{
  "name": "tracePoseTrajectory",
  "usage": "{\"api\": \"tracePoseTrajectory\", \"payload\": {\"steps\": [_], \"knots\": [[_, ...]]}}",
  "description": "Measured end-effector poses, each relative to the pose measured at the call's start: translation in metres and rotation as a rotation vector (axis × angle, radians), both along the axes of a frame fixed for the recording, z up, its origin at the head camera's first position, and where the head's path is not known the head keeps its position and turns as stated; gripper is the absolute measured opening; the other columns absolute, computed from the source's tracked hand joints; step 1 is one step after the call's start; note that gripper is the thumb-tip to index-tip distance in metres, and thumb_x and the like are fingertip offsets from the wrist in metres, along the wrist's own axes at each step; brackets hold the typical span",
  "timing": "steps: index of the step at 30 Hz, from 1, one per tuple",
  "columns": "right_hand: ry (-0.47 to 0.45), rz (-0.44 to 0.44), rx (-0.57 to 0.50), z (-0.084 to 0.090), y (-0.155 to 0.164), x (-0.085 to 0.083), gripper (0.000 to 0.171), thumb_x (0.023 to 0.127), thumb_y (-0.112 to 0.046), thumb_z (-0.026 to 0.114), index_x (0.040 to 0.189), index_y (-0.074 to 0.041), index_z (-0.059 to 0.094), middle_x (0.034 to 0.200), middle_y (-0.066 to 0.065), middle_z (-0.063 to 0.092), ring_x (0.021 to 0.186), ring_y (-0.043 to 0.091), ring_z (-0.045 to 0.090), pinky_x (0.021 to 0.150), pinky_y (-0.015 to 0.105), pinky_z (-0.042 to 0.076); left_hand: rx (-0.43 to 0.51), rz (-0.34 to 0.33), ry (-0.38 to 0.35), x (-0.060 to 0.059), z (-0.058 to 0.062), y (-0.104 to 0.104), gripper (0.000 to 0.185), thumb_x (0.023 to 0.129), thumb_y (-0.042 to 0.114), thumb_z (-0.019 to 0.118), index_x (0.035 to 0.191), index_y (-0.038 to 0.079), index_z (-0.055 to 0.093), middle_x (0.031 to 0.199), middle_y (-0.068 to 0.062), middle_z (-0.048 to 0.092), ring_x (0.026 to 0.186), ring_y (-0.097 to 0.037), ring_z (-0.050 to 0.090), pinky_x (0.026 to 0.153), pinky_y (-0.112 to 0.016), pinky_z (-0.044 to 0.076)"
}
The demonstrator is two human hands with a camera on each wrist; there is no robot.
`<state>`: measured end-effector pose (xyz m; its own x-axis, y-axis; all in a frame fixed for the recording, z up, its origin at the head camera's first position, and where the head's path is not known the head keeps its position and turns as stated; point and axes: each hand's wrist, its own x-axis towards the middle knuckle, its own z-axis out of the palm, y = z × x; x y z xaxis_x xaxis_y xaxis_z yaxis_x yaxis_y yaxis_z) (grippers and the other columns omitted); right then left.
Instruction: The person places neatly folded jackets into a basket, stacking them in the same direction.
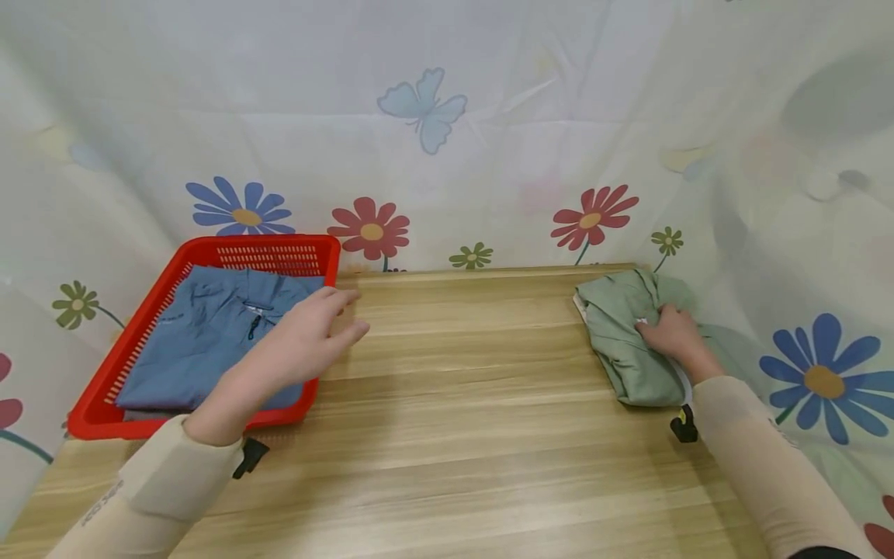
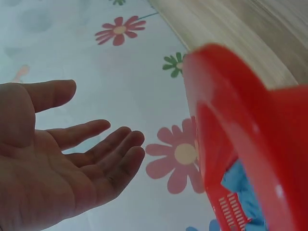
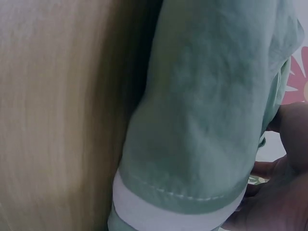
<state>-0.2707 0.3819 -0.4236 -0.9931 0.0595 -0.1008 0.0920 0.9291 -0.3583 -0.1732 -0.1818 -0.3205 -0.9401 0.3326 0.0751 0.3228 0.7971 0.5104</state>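
Note:
At the right of the table, my right hand pinches the top of a folded pale green garment near its small white label. The right wrist view shows the side of this green garment close up, with a white band along one edge; fingers reach in behind it. My left hand is held over the right rim of a red plastic basket, holding nothing. Its fingers and thumb are spread apart in the left wrist view. Inside the basket lies a folded blue garment with a dark zipper pull and a label at its collar.
The wooden table spreads between the basket and the green garment. A white curtain printed with flowers and a butterfly hangs along the back and both sides. Both forearms wear light sleeves with small black wrist devices.

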Motion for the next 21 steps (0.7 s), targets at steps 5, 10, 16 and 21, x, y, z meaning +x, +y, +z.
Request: {"api": "tracePoseTrajectory", "payload": {"steps": [5, 10, 16, 21], "knots": [[-0.029, -0.001, -0.021, 0.001, -0.002, 0.000, 0.073, 0.104, -0.028, 0.047, 0.140, 0.032, 0.025, 0.137, 0.054, 0.030, 0.128, 0.067, 0.030, 0.107, 0.070, 0.030, 0.061, -0.021, -0.020, 0.002, -0.006, 0.006, 0.058, 0.103, 0.031, 0.063, 0.149, -0.001, 0.048, 0.141, -0.021, 0.054, 0.123, -0.039, 0.056, 0.096, -0.056, 0.052], [-0.033, 0.013, -0.037, -0.001, -0.003, 0.001, 0.073, 0.105, -0.029, 0.046, 0.141, 0.031, 0.024, 0.138, 0.053, 0.030, 0.129, 0.066, 0.031, 0.107, 0.070, 0.030, 0.125, -0.036, -0.058, 0.002, -0.011, 0.014, 0.056, 0.103, 0.030, 0.063, 0.148, 0.001, 0.049, 0.142, -0.017, 0.055, 0.124, -0.037, 0.056, 0.095, -0.054, 0.053], [-0.011, 0.057, -0.034, -0.008, -0.011, -0.002, 0.075, 0.105, -0.034, 0.048, 0.141, 0.028, 0.029, 0.138, 0.050, 0.036, 0.128, 0.065, 0.035, 0.106, 0.069, 0.032, 0.175, -0.019, -0.085, 0.001, -0.019, 0.022, 0.054, 0.102, 0.029, 0.064, 0.147, 0.003, 0.051, 0.141, -0.015, 0.057, 0.122, -0.035, 0.057, 0.095, -0.052, 0.054], [0.024, 0.093, -0.023, -0.010, -0.025, -0.003, 0.072, 0.104, -0.035, 0.052, 0.138, 0.026, 0.037, 0.133, 0.047, 0.046, 0.123, 0.062, 0.044, 0.102, 0.067, 0.038, 0.201, -0.032, -0.104, 0.003, -0.027, 0.028, 0.054, 0.102, 0.032, 0.064, 0.147, 0.003, 0.052, 0.140, -0.015, 0.058, 0.121, -0.034, 0.057, 0.096, -0.051, 0.053]]}}
